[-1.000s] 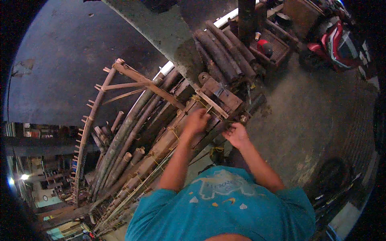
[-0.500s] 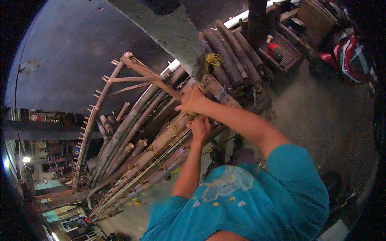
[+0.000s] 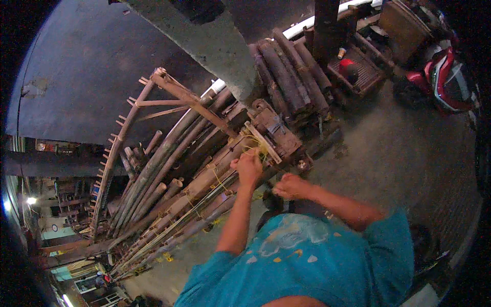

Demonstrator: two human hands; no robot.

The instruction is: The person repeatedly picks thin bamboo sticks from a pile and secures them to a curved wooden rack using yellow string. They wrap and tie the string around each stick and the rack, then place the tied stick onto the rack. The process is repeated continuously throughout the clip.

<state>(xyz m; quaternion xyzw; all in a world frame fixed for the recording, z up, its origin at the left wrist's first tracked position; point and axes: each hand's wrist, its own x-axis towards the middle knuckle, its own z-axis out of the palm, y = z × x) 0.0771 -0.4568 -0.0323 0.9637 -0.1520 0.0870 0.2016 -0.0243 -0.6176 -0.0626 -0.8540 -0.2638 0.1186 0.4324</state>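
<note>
Thin yellow tangled cord (image 3: 262, 150) lies beside the slanting, narrow, pale wooden crosspiece (image 3: 268, 147), just beyond the nearer left hand (image 3: 249, 170), fingers curled, grip unclear; below the crosspiece, the right hand (image 3: 293, 187) is closed, its content hidden.

We've got poles (image 3: 199, 182) running off left from our left hand (image 3: 249, 170), pillar (image 3: 204, 51) behind those. Logs (image 3: 282, 77) sit right of that, then a tray (image 3: 367, 80), then a motorbike (image 3: 444, 87).

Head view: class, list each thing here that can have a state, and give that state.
Left hand: fingers curled at yellow twine, grip unclear
Right hand: closed, contents hidden
Yellow twine: loosely bunched
Long brown pole: tied
Dark logs: piled
Lamp: lit
</note>
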